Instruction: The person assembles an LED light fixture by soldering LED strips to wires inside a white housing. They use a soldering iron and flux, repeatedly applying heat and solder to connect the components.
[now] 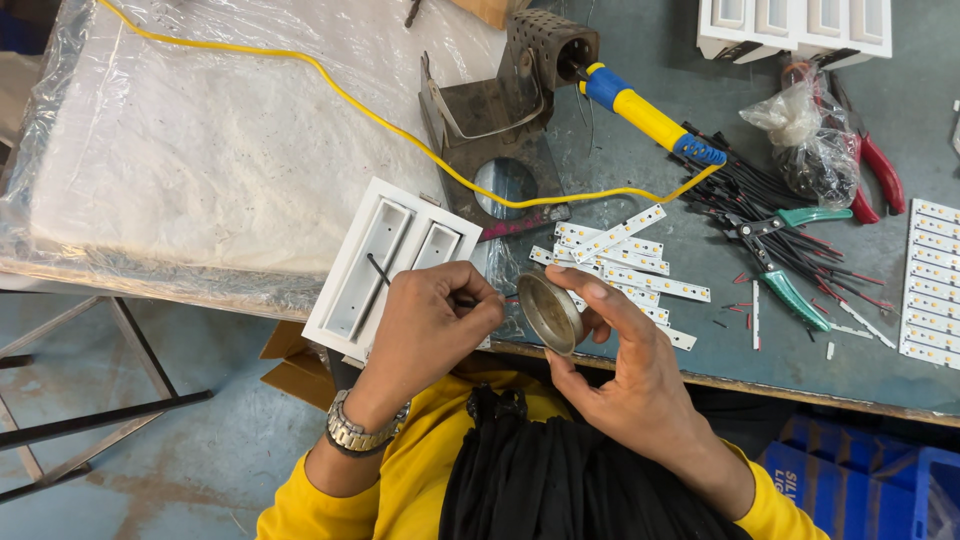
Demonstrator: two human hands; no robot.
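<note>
Left hand [425, 325] pinching thin black wire [379, 270] over white housing [390, 265], right hand [620, 370] gripping tilted round tin [548, 312]; tin could slip, spilling contents.

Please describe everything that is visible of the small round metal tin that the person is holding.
The small round tin is shallow, of dull grey metal with a worn rim. It is tilted on its side, so its open face turns toward the left hand. The right hand holds it, with fingers over the top edge and the thumb below. It hangs above the near edge of the grey workbench, beside a pile of white LED strips. What it contains I cannot tell.
</note>
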